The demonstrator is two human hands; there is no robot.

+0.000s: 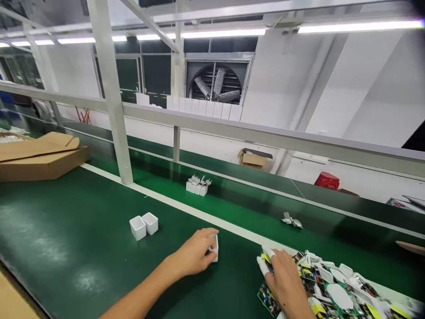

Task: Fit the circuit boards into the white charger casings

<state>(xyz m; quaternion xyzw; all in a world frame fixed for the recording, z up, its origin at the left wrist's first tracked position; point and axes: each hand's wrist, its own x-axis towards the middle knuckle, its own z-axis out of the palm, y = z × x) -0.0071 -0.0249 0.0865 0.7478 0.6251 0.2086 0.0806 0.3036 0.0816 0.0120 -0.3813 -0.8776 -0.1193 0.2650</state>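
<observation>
My left hand (pixel 195 254) rests on the green table with its fingers closed round a small white plastic shell (pixel 215 248). My right hand (pixel 285 283), with white cots on two fingertips, lies on a heap of green circuit boards and white parts (pixel 332 288) at the lower right; its fingers are curled onto the heap, and what they hold I cannot make out. Two empty white square shells (pixel 143 226) stand side by side to the left of my left hand.
A green conveyor belt (pixel 252 208) runs behind a white strip, carrying a cluster of white plug parts (pixel 198 185) and a small white piece (pixel 291 220). Flat cardboard boxes (pixel 40 155) lie at the far left. A white post (pixel 111 97) rises from the table edge.
</observation>
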